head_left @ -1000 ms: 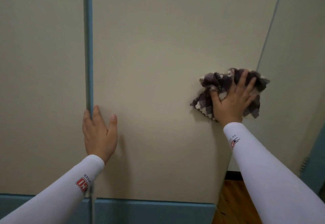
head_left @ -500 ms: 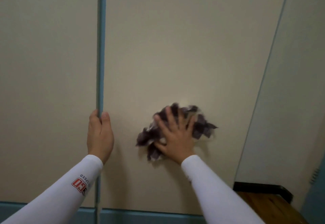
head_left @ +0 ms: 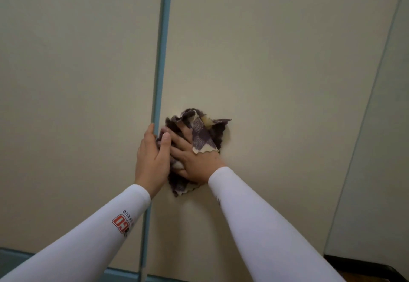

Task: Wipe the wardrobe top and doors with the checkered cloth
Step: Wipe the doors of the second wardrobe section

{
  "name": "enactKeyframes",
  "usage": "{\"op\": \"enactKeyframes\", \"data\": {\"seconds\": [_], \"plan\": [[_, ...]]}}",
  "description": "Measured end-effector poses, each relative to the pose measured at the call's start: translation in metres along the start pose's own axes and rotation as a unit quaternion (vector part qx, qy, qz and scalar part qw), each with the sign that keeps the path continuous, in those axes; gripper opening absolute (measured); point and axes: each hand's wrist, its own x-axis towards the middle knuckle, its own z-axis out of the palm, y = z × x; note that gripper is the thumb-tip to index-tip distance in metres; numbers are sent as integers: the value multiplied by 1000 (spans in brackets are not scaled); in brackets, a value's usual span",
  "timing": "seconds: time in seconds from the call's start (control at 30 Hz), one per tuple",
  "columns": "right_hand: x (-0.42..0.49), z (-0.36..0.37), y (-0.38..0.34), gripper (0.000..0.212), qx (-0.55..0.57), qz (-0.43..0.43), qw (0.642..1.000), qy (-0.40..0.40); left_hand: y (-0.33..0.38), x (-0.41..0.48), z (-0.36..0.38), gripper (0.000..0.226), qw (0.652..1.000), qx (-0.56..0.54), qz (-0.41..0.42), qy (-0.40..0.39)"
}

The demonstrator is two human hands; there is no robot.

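Observation:
The dark purple and cream checkered cloth (head_left: 200,134) is bunched against the beige right wardrobe door (head_left: 276,71). My right hand (head_left: 192,160) presses flat on the cloth, and a fold of cloth lies over its fingers. My left hand (head_left: 152,159) grips the left edge of that door at the blue strip (head_left: 162,49), with the thumb on the door face touching the cloth. The left wardrobe door (head_left: 73,82) is beside it.
A pale wall (head_left: 385,149) stands to the right of the wardrobe, with a black skirting board (head_left: 363,264) at its foot. A blue plinth (head_left: 13,257) runs under the doors.
My right hand has swept the cloth from the door's right edge down and left to the blue strip, meeting my left hand. The left hand stayed on the door edge.

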Motion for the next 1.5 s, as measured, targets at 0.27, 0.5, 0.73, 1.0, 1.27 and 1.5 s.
{"op": "enactKeyframes", "data": {"seconds": [0.27,0.5,0.73,1.0,1.27,1.5], "plan": [[-14,-67,108,68,102,221,970,-7,14,10,14,57,998,39,42,8],[-78,-93,171,72,-75,372,923,66,28,24,18,55,998,31,58,25],[-65,-89,153,78,-24,478,872,99,52,50,13,55,997,9,74,27],[11,-63,105,71,-74,170,981,55,76,82,6,54,996,-38,83,3],[53,-59,96,72,2,-33,998,-51,81,86,5,57,994,-25,109,13],[71,-87,133,69,24,98,994,-32,87,91,17,75,985,91,141,27]]}}
